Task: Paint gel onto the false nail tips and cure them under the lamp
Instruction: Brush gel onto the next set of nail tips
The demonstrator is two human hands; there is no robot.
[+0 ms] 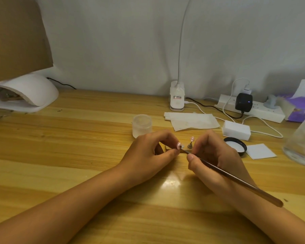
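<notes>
The pink, shiny false nail tip (179,144) sits just above the middle of the desk (77,138), pinched between the curled thumb and fingers of the left hand (148,155). The right hand (215,155) grips one thin brush (236,180) like a pencil. The brush has a long, dark, smooth handle, and its small tip reaches right up to the nail tip. A second pink nail tip (192,138) stands just beside them on a tiny grey stand (190,146) — so two nail tips in all. Behind the left hand is one round, cloudy plastic jar (142,125). Its flat black lid (235,146) lies to the right, white inside. Near the lid are a white foam block (236,129) and a square white pad (260,151). Thin folded paper (192,120) lies further back. The desk is yellow wood with long stripes. There are two lamps — a white, rounded curing lamp (25,92) far left, and a white clip lamp (177,97) with a bendy neck at the back.
</notes>
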